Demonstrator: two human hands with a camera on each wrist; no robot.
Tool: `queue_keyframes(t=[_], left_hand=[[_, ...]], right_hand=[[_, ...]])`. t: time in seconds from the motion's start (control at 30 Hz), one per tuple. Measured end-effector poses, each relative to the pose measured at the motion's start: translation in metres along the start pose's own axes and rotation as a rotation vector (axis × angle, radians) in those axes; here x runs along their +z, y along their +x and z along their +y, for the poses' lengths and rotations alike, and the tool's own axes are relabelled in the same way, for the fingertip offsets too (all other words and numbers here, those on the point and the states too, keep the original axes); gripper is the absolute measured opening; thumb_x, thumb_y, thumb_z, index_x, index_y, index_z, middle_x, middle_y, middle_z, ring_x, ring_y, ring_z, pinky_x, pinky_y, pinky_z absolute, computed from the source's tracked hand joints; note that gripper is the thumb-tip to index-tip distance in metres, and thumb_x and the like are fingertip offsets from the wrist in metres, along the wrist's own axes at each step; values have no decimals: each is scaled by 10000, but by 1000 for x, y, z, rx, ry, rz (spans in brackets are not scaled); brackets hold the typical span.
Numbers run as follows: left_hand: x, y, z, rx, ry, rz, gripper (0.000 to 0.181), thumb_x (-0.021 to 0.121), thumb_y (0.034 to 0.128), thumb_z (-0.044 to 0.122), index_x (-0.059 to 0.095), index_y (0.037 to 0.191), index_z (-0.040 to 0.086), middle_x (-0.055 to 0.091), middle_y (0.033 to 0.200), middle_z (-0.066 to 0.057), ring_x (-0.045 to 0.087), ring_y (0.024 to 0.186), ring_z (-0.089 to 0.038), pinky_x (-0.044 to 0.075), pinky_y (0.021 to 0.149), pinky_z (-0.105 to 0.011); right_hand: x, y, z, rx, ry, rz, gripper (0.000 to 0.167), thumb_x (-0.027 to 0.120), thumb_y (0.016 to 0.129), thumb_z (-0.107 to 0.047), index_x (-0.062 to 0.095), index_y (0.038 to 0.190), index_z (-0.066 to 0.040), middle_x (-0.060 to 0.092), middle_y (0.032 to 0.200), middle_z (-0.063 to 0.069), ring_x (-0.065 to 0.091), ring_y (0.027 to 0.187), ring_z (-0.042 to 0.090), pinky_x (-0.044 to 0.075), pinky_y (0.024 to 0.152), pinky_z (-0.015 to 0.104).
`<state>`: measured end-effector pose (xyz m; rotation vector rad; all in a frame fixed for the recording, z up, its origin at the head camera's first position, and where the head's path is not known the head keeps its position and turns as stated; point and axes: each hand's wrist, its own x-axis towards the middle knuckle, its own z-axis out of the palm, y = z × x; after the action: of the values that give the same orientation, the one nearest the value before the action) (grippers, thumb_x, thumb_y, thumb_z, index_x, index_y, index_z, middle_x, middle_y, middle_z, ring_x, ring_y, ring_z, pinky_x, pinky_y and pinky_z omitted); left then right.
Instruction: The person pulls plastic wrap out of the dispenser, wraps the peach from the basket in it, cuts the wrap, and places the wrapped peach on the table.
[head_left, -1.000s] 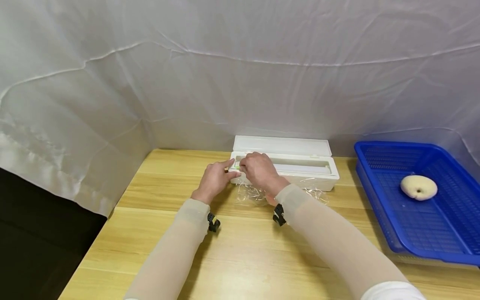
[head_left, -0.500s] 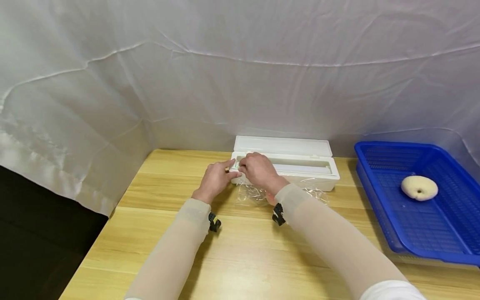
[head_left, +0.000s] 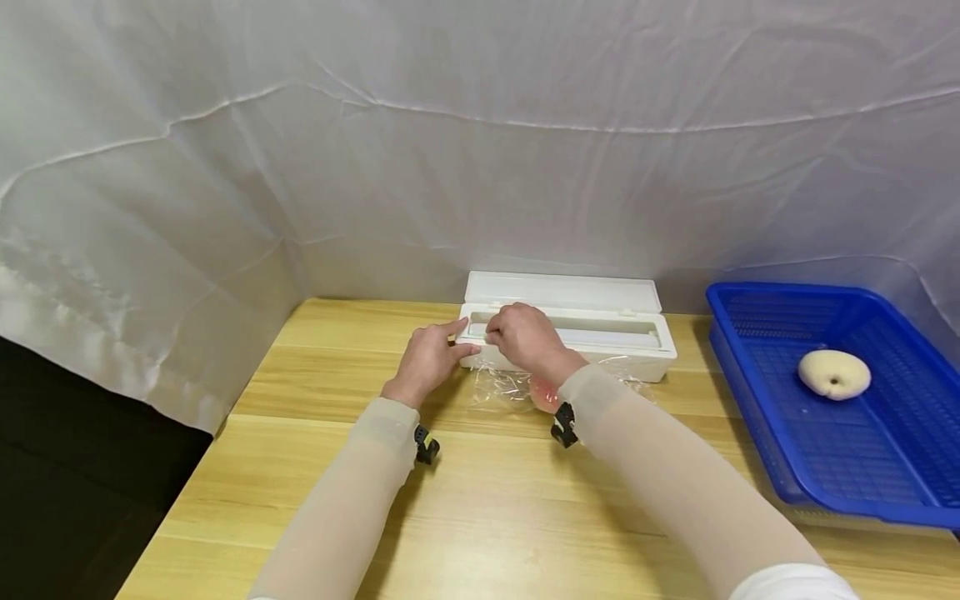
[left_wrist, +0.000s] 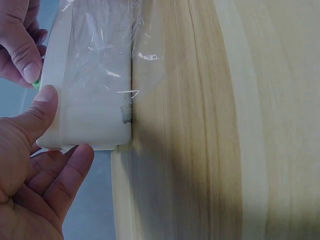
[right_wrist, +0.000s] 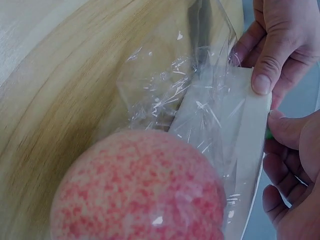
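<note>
The long white box [head_left: 645, 367] lies on the table with its lid raised at the back and a white roll [head_left: 607, 337] inside. My left hand [head_left: 429, 362] grips the box's left end, thumb on the front edge. Beside it my right hand [head_left: 528, 337] reaches over the box, thumb and finger pinching a small green piece [right_wrist: 269, 133] at the rim, mostly covered by the fingers. Crumpled clear film [left_wrist: 100, 55] hangs over the front wall onto the table. A pink-red speckled round thing [right_wrist: 140, 190] is next to the film, partly under my right wrist.
To the right stands a blue basket [head_left: 765, 433] holding a pale round thing with a dimple [head_left: 834, 374]. Behind the box a grey cloth [head_left: 480, 183] hangs along the table's back edge, and it also runs down the left side.
My right hand has shifted slightly right along the box rim, and more of the pink-red round thing shows. My left hand keeps its grip on the box's end.
</note>
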<state>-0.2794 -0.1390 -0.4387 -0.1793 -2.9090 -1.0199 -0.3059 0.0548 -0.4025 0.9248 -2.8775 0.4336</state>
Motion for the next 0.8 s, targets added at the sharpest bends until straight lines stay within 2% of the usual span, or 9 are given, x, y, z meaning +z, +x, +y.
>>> queue_keyframes(t=[0.07, 0.23, 0.4, 0.63, 0.8], left_hand=[[0, 0, -1, 15, 12, 15, 610, 769, 946, 405, 592, 1494, 206, 665, 1405, -177, 444, 570, -130, 445, 589, -287], [1, 1, -3, 34, 23, 25, 603, 766, 946, 405, 599, 1489, 200, 685, 1374, -180, 456, 565, -129, 451, 593, -297], [1, 0, -4, 19, 16, 16, 611, 766, 947, 409, 590, 1498, 212, 708, 1340, -173, 452, 559, -121, 447, 577, -291], [1, -1, -3, 8, 4, 8, 615, 763, 950, 410, 580, 1506, 223, 647, 1440, -150, 510, 621, -138, 464, 614, -287], [1, -1, -1, -1, -7, 6, 621, 767, 948, 403, 576, 1509, 218, 704, 1347, -185, 490, 601, -134, 448, 570, -269]], right_hand=[[0, -1, 2, -2, -1, 1, 171, 736, 999, -221, 825, 1107, -123, 787, 1078, 55, 706, 1041, 257, 553, 1023, 438], [0, -3, 6, -9, -2, 6, 176, 736, 998, -219, 823, 1112, -117, 793, 1079, 55, 712, 1043, 253, 549, 1036, 431], [-1, -5, 9, -12, 7, 2, 178, 726, 1007, -219, 825, 1113, -116, 795, 1080, 53, 712, 1049, 258, 545, 1042, 431], [-3, -9, 12, 3, 16, 1, 180, 737, 999, -224, 824, 1110, -113, 796, 1095, 54, 712, 1069, 257, 540, 1051, 433], [-5, -11, 15, -11, 10, 12, 170, 739, 995, -213, 825, 1097, -107, 798, 1083, 58, 713, 1060, 266, 542, 1045, 439]])
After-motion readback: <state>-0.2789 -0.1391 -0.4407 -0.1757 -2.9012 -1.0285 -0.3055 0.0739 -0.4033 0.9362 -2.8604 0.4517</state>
